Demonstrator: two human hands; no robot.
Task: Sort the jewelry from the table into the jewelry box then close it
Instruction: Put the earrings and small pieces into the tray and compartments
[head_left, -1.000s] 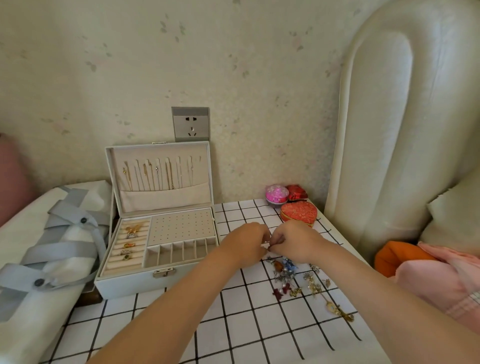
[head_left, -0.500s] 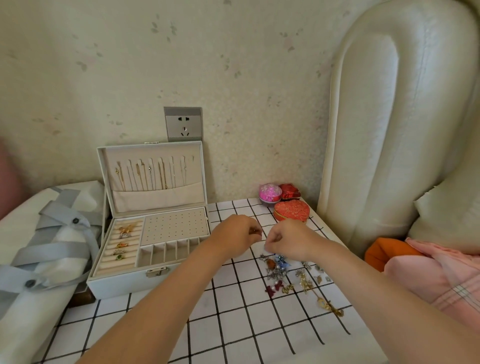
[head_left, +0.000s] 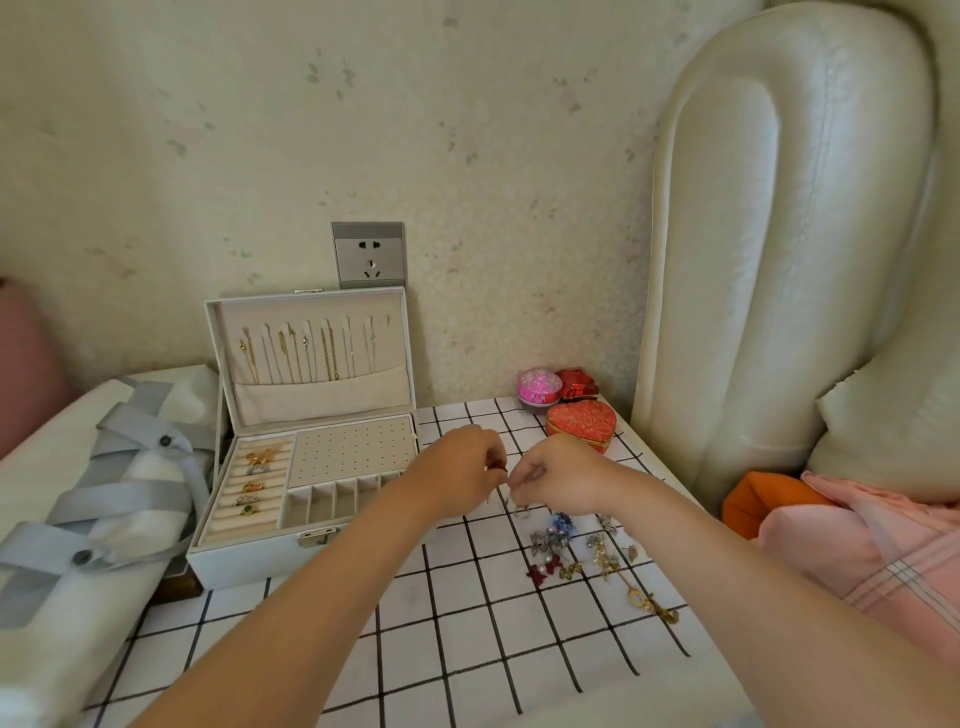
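- My left hand (head_left: 457, 473) and right hand (head_left: 558, 480), together a second ago, are now just apart.
- Left pinches a red piece (head_left: 500, 466); right is curled, can't tell on what.
- Probably heading for the jewelry box (head_left: 249, 558) next.

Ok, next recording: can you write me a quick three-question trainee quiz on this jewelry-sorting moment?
1. True or false: the jewelry box has its lid shut.
2. Multiple choice: the rings already in the box sit in A) the padded rolls on its left side, B) the dotted panel, C) the row of small front dividers.
3. Fill in: the loose jewelry lies on the checked table to the box's ___, just below the right hand.

Key: 1 false, the lid stands open against the wall; 2 A; 3 right.
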